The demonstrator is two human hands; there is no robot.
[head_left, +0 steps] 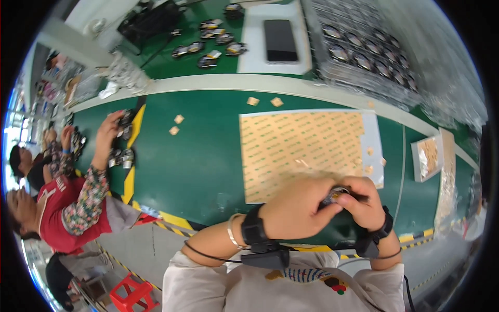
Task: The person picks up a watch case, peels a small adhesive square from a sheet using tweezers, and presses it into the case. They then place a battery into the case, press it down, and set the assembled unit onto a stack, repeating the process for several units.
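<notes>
Both my left hand (296, 205) and right hand (364, 205) clamp together on one small round dark part (335, 196), held between them above the tabletop's (208, 156) near edge, over the tan sticker sheet's (301, 145) near edge.

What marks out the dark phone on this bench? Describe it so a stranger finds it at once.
Start at the green work surface and go to its far side, past the big tan sticker sheet. There a white tray holds the phone. It is a flat black rectangle lying alone, unlike the small round parts scattered to its left.
</notes>
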